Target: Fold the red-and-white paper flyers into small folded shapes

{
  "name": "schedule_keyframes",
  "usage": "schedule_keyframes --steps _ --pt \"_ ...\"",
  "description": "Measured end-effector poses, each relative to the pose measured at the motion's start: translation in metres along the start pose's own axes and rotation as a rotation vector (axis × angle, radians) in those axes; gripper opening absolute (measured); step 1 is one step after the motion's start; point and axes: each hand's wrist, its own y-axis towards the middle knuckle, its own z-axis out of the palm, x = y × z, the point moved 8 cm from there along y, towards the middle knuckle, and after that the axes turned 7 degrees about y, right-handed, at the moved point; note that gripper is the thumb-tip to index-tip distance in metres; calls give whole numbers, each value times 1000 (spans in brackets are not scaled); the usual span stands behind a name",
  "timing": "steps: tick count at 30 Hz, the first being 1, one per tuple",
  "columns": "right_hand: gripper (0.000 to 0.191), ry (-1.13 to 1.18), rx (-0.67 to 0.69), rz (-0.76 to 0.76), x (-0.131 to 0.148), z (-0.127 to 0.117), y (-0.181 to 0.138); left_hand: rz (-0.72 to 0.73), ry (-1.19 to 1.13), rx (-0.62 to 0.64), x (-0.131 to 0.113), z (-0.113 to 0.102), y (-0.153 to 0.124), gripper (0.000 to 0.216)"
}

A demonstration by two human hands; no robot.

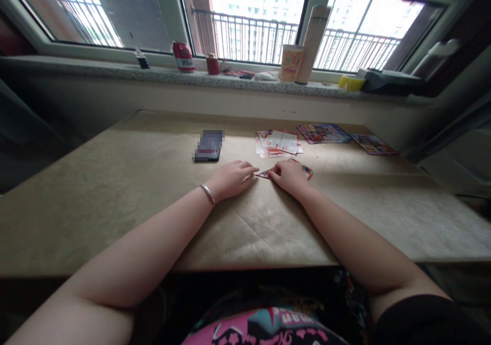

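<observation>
Flat on the table (141, 196), my left hand (235, 178) rests with its fingers stretched out, the fingertips at the left point of a colourful printed paper (307, 171). My right hand (290, 177) lies over that paper, its fingers bent and pressed onto it. Most of the paper is hidden beneath this hand; a pointed corner shows on the left and a bright edge on the right. Just beyond the hands is a loose pile of printed sheets (282, 141), a white one with text on top.
A dark phone-like object (209, 146), partly pixelated, lies beyond my left hand. Colourful booklets (325, 133) and another booklet (373, 144) lie at the back right. The windowsill (126, 72) holds a red can (183, 57), a paper cup (290, 63) and a tall cylinder (312, 43).
</observation>
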Motion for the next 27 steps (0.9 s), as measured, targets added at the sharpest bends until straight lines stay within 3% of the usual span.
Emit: schedule_keyframes --steps 4,11,20,27 --pt "22 15 -60 -53 10 -2 1 19 -3 -8 -7 6 4 30" --pt "17 45 -38 -214 26 -6 -8 -67 -8 -1 -1 10 9 22" --pt "19 73 -33 -217 30 -8 -10 -82 65 -10 2 11 15 16" --pt "22 45 -24 -223 31 -7 -12 -31 -47 5 0 7 10 17"
